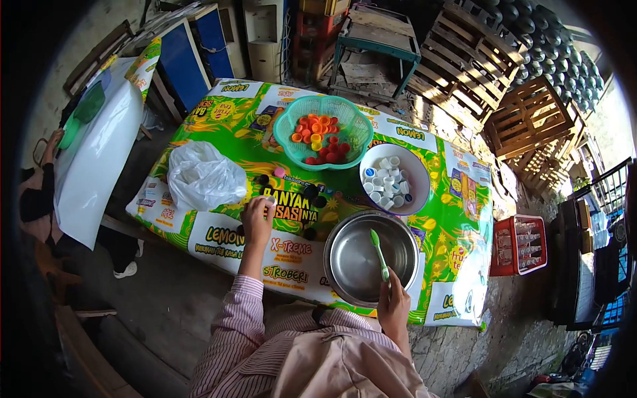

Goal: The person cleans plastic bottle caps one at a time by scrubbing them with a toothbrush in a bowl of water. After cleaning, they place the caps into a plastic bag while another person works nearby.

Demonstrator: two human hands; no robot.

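Observation:
My left hand [257,222] is closed over the table, with a small whitish cap [270,200] at its fingertips. In my right hand [394,300] is a slim green-and-white tool [377,249], whose kind I cannot make out; it points away from me over a steel bowl [338,268]. Several black caps [310,191] and one pink cap [279,172] lie beyond and around my left hand. A turquoise plastic basket [285,132] holds orange, red and yellow caps [318,126]. White caps [387,182] fill part of a white basin [419,180].
A white plastic bag [202,176] sits on the left of the printed tablecloth [292,245]. At far left another person's hand [52,142] is near a white sheet-covered surface [99,152]. A red crate [519,245] stands right of the table; wooden pallets [464,56] lean behind.

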